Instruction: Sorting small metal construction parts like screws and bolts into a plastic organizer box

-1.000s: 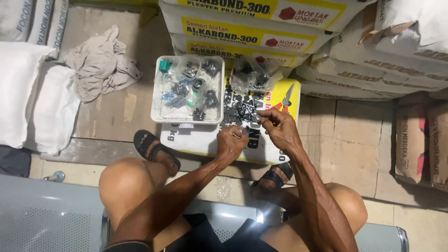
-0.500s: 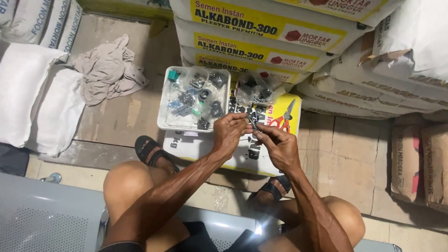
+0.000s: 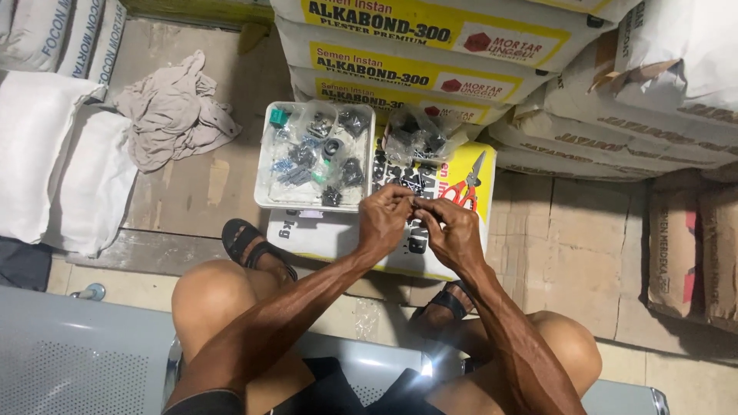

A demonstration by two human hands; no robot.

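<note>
Head view: at the centre of the frame the left hand (image 3: 382,219) and right hand (image 3: 453,230) meet fingertip to fingertip, both pinched shut on a small dark fastener (image 3: 416,204) that is too small to make out in detail. They hover just above a flat cement sack (image 3: 477,165), white and yellow, serving as the worktop, where a loose scatter of black screws and washers (image 3: 393,175) lies just above the fingers.

Judged from this, the joining goes best with the piece kept low over the sack, so a dropped part lands among the others and not on the floor.

Just left of the scatter stands a white tray (image 3: 264,201) of small bagged parts; a clear bag (image 3: 419,137) of hardware sits at upper centre, and red-handled snips (image 3: 463,187) lie just right of the hands. Stacked sacks (image 3: 430,46) wall off the top of the frame, so free room lies toward the knees and the bare floor at right. A crumpled rag (image 3: 171,107) lies at upper left, well apart
</note>
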